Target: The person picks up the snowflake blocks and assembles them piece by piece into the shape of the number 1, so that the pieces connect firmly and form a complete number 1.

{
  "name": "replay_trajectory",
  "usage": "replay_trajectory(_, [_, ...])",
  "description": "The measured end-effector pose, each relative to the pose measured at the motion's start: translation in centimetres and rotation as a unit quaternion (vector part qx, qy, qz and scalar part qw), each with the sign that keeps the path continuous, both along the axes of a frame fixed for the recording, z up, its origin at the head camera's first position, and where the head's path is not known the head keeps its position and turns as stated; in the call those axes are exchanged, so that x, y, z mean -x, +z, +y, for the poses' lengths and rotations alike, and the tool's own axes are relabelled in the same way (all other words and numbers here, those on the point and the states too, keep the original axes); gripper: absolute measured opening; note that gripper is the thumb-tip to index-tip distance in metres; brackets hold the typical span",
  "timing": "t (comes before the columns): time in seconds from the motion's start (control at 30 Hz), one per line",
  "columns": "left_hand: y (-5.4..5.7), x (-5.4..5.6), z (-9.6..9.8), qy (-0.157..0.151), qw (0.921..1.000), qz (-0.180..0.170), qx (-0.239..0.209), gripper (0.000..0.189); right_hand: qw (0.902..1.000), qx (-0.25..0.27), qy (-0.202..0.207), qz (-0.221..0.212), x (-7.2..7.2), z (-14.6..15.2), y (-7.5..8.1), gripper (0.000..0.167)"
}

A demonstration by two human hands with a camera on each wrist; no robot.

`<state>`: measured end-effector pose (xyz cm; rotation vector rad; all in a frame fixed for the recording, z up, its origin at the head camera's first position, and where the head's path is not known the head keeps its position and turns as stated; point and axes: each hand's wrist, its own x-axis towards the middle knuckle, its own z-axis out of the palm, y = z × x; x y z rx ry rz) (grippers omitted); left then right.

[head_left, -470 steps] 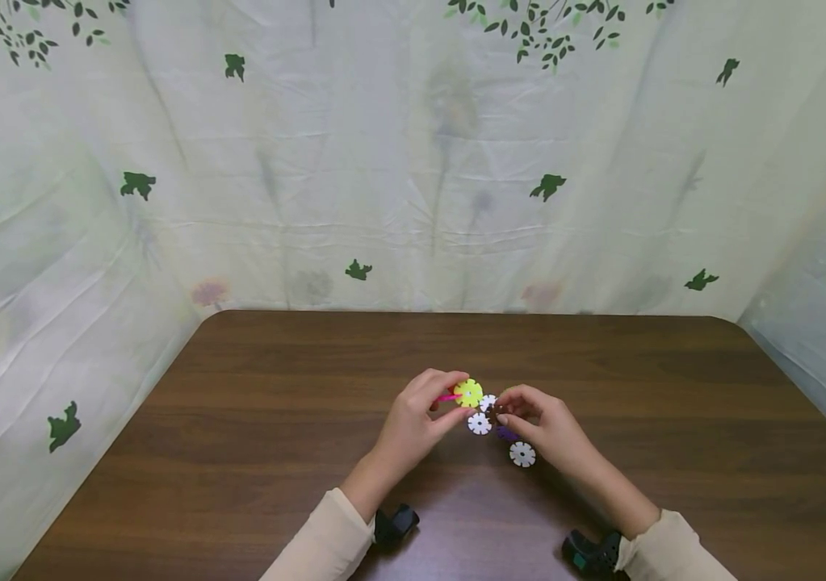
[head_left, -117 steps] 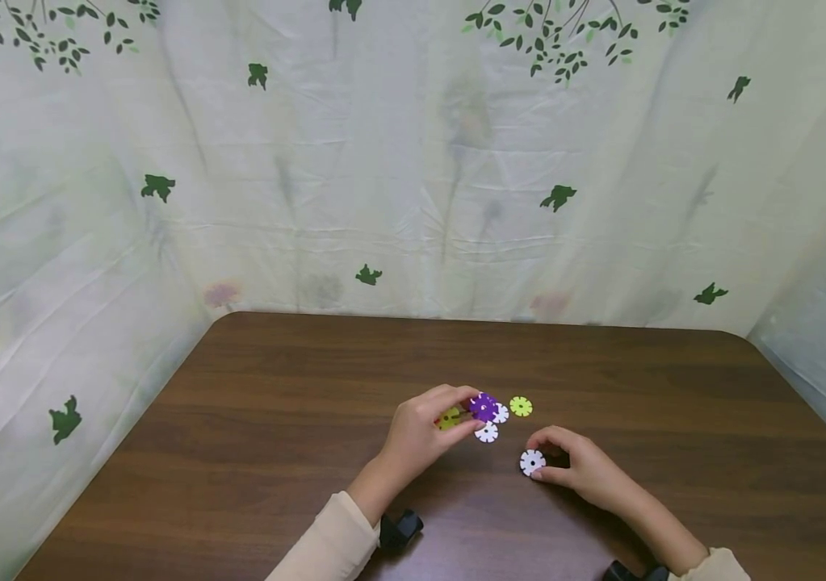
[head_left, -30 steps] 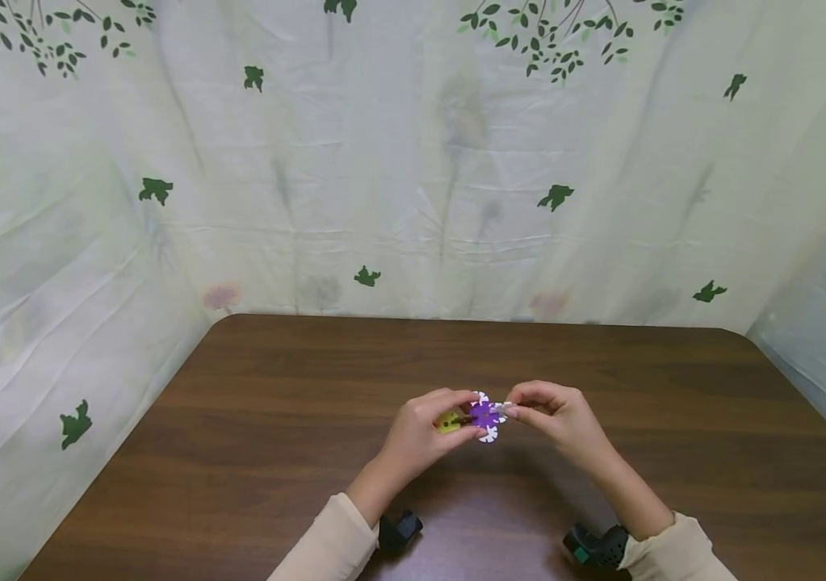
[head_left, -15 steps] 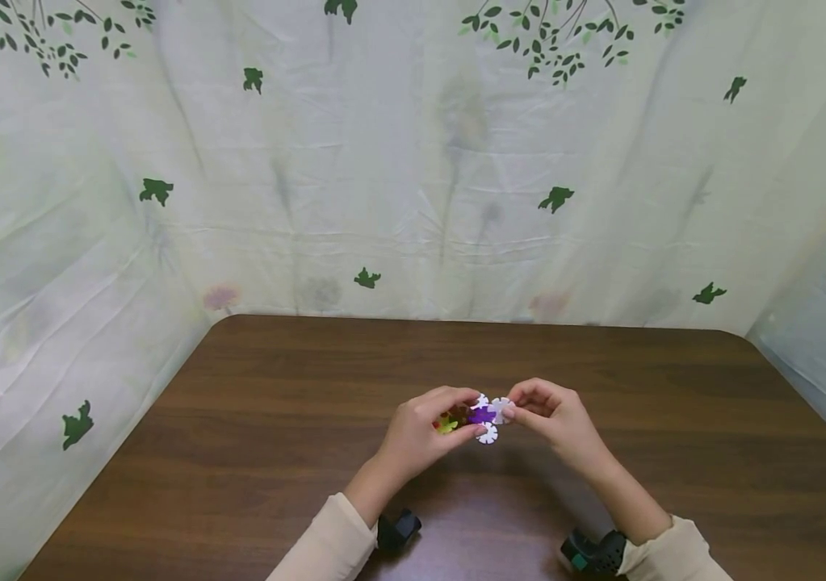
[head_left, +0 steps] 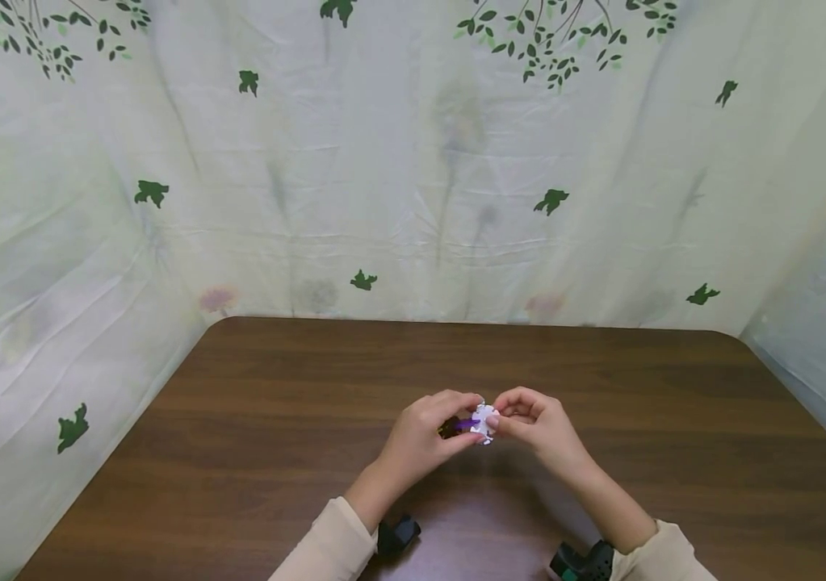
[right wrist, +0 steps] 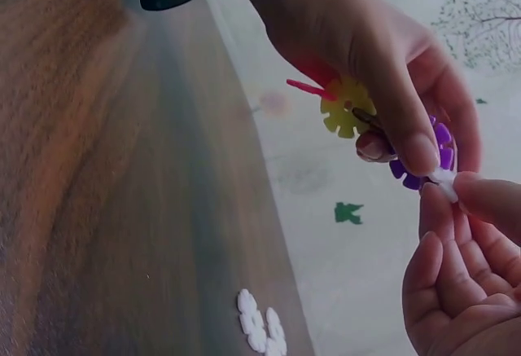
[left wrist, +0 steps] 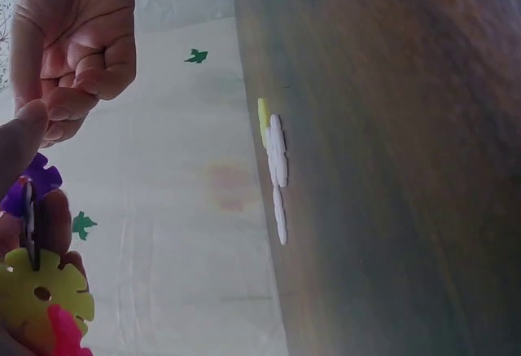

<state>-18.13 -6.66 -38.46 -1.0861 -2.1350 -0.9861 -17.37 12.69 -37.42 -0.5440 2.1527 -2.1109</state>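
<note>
My left hand (head_left: 423, 428) grips a chain of notched snowflake discs joined edge to edge. In the right wrist view the chain runs from a pink disc (right wrist: 309, 89) through a yellow disc (right wrist: 346, 112) and a dark brown disc (right wrist: 365, 117) to a purple disc (right wrist: 407, 175). My right hand (head_left: 539, 424) pinches a white disc (right wrist: 444, 186) between thumb and fingers, right at the purple disc's edge. Both hands meet fingertip to fingertip there. The left fingers partly hide the purple and brown discs.
Loose white discs (left wrist: 278, 152) and a yellow one (left wrist: 262, 120) lie flat on the brown wooden table (head_left: 296, 403), largely hidden behind the hands in the head view. Black wrist cameras (head_left: 400, 534) sit below both wrists. A printed curtain (head_left: 413, 161) hangs behind the table.
Brown and purple discs have joined the left hand's chain. The right hand picked up a white disc from the table and brought it left against the purple disc, turning it lately.
</note>
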Motion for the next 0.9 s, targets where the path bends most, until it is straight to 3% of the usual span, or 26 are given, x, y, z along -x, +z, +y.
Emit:
replay_trajectory(0.13, [-0.1,-0.1,0.0,0.017,0.9998,0.014,0.005,0.037,0.9999,0.008,0.009,0.005,0.0,-0.2,-0.2,0.023])
replay_trajectory(0.3, [0.0,0.0,-0.1,0.028,0.9995,0.014,0.003,0.036,0.9985,-0.001,0.011,0.054,0.2,0.3,-0.4,0.024])
replay_trajectory(0.43, [0.0,0.1,-0.3,0.032,0.9992,0.022,-0.004,0.037,0.9930,-0.026,-0.014,0.115,0.9,1.1,-0.5,0.028])
replay_trajectory(0.57, [0.0,0.2,-0.4,0.036,0.9991,0.021,-0.003,0.036,0.9856,-0.065,-0.057,0.145,1.8,2.1,-1.0,0.033])
replay_trajectory(0.77, [0.0,0.2,-0.6,0.037,0.9992,0.014,-0.012,0.034,0.9763,-0.125,-0.093,0.150,3.3,3.7,-2.8,0.038])
replay_trajectory(0.9, [0.0,0.2,-0.6,0.038,0.9990,0.016,-0.015,0.034,0.9760,-0.144,-0.100,0.130,4.2,4.6,-4.4,0.040])
